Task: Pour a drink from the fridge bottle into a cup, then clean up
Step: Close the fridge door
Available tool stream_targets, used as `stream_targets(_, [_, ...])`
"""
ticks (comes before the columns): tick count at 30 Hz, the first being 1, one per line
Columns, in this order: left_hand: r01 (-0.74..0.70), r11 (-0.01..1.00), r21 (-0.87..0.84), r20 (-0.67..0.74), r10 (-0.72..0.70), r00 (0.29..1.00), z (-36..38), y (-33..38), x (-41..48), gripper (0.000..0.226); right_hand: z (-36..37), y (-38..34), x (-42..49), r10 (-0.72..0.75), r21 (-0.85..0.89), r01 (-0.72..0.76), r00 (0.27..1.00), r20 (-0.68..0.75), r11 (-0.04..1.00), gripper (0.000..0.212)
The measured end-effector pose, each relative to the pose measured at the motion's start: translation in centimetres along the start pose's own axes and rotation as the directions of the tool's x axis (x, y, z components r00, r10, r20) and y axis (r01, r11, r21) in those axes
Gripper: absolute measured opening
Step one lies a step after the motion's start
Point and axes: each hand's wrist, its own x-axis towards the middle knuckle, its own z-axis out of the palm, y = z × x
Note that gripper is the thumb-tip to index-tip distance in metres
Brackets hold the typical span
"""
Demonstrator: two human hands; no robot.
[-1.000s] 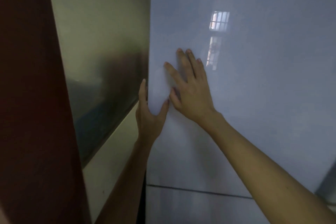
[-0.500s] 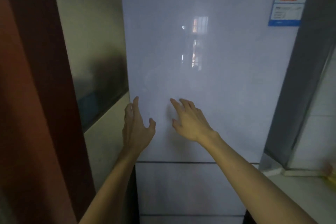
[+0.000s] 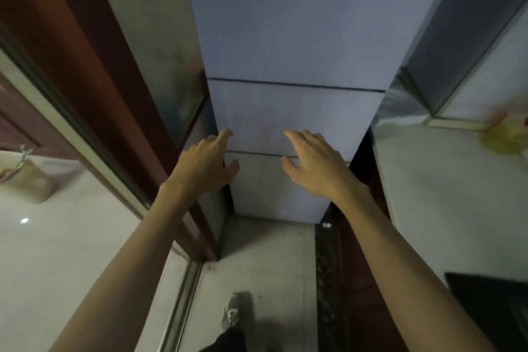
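Note:
A tall pale grey fridge [image 3: 288, 37] stands straight ahead with all its doors closed; two dark seams split its front into a large upper door and lower drawers. My left hand [image 3: 205, 166] hovers at the fridge's left edge near the lower seam, fingers spread and empty. My right hand [image 3: 317, 163] hangs in front of the lower drawer, also spread and holding nothing. I cannot tell whether either hand touches the fridge. No bottle or cup is in sight.
A dark red door frame [image 3: 85, 80] and a glass panel stand close on the left. A white counter [image 3: 445, 194] runs along the right, with a blurred yellow-green object [image 3: 505, 137] on it. A beige bag [image 3: 25, 180] sits far left. My shoe [image 3: 231, 311] is on the floor below.
The view has tilted down from the upper door to the lower drawers and floor. Both hands have come off the upper door and dropped lower, still spread and empty.

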Motion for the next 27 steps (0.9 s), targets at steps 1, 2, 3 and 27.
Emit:
stream_targets(1, [0.007,1.000,0.018,0.003,-0.007,1.000,0.5,-0.2,-1.4,0.061,0.6,-0.2,-1.2,-0.003,0.003,0.003,1.000,0.008,1.000,0.054])
stream_targets(2, [0.013,0.999,0.030,0.002,-0.013,1.000,1.0,-0.4,-2.7,0.061,1.2,-0.4,-2.3,-0.006,0.006,0.006,1.000,0.013,1.000,0.054])
stream_targets(3, [0.021,0.999,0.037,0.004,-0.021,1.000,1.4,-0.7,-3.9,0.061,1.8,-0.7,-3.4,-0.007,0.011,0.007,1.000,0.016,1.000,0.054])
stream_targets(27, [-0.057,0.995,-0.082,0.147,0.069,0.987,7.0,-5.8,-30.1,0.056,10.1,-14.3,-29.4,0.167,0.086,-0.173,0.984,0.066,0.981,0.044])
